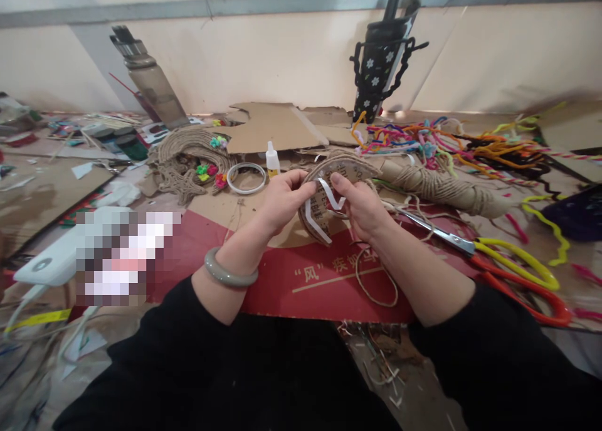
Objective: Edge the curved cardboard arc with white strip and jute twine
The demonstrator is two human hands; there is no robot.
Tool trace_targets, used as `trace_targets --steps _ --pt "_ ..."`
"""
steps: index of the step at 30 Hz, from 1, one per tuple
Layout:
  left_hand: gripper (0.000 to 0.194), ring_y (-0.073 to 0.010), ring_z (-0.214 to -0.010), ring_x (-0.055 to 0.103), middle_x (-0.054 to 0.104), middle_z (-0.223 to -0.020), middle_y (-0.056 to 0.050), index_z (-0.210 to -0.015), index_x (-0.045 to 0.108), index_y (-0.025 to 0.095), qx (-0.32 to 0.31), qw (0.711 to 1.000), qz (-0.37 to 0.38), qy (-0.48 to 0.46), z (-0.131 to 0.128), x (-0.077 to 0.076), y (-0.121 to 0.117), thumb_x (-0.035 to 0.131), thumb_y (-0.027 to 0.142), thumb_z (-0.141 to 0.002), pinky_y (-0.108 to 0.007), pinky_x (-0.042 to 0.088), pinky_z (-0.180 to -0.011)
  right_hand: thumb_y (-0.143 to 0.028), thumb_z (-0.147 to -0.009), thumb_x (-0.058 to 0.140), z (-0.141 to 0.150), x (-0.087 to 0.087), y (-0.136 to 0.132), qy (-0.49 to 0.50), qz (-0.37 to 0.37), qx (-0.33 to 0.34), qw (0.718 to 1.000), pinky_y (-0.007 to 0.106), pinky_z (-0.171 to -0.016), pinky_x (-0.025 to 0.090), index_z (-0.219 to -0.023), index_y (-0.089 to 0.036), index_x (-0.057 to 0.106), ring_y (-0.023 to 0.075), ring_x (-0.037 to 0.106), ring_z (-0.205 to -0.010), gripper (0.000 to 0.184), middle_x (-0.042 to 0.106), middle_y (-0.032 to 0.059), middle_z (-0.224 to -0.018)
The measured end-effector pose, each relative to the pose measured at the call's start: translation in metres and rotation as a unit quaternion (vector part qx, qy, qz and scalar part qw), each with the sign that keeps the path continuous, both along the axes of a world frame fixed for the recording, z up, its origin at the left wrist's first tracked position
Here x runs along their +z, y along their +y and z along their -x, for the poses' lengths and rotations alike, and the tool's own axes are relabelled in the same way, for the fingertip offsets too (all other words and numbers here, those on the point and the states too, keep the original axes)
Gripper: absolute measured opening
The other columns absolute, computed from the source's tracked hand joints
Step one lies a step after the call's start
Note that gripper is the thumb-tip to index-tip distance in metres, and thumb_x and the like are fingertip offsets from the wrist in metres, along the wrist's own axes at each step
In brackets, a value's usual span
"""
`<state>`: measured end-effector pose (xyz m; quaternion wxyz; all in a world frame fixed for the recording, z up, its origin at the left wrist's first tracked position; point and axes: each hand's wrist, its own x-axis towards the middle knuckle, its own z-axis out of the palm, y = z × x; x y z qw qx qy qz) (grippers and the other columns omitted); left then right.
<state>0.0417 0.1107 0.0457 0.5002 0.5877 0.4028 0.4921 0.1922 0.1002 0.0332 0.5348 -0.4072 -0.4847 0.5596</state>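
Between my hands is a curved cardboard piece (320,212) with printed characters on its face and brown twine along its outer edge. My left hand (288,199) grips its left side, thumb on the face. On its upper right, my right hand (361,204) is closed with the thumb pressed on the face. A loose white strip (332,196) bends between the thumbs; which fingers pinch it, I cannot tell. Another white band lies along the piece's lower left edge. Below my right hand, a loop of twine (375,302) rests on a red printed board (273,287).
Scissors (470,248) with yellow and red handles lie right, by a twine-wound tube (442,186). Behind are a small glue bottle (271,161), a white ring (246,178), twine decorations (183,158), colourful cords (437,142), a grey bottle (157,89) and a flowered black tumbler (376,64).
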Motion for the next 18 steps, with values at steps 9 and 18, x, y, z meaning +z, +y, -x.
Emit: trace_targets --steps 9,18 --pt "0.012 -0.0074 -0.056 0.043 0.052 -0.060 0.003 -0.068 0.062 0.015 -0.012 0.999 -0.030 0.019 -0.0003 -0.0010 -0.0004 0.065 0.026 -0.069 -0.022 0.034 -0.054 -0.041 -0.064 0.076 0.0075 -0.0022 -0.0029 0.035 0.031 0.003 0.999 0.028 -0.071 0.052 -0.088 -0.019 0.069 0.0156 0.064 -0.079 0.033 0.071 0.0019 -0.088" --pt "0.020 -0.0076 -0.058 0.047 0.059 -0.065 0.001 -0.073 0.065 0.015 -0.039 0.998 0.031 -0.039 0.0001 0.0004 -0.0003 0.071 0.032 -0.066 -0.022 0.039 -0.058 -0.038 -0.065 0.076 0.0067 -0.0001 -0.0033 0.045 0.012 0.005 0.999 0.028 -0.073 0.053 -0.086 -0.020 0.070 0.0153 0.065 -0.081 0.028 0.072 0.0011 -0.087"
